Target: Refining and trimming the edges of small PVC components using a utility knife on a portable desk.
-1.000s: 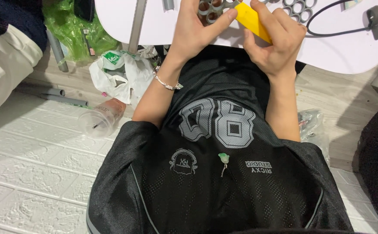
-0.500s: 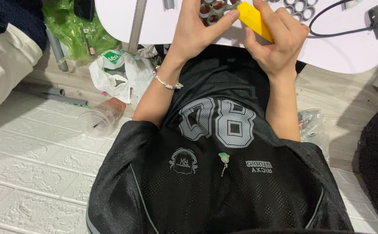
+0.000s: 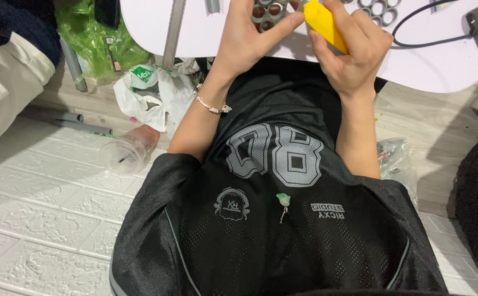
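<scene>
Black mesh jersey with grey numerals fills the near field, and from it I follow both forearms up to the rounded white tabletop. On the left wrist sits a thin silver bracelet. Beyond it, the left hand rests on a cluster of short grey ring-shaped tubes, thumb extended against the yellow plastic block. The right hand is curled firmly around that block, holding it just above the table edge. Further right, I see a black cable crossing the tabletop.
</scene>
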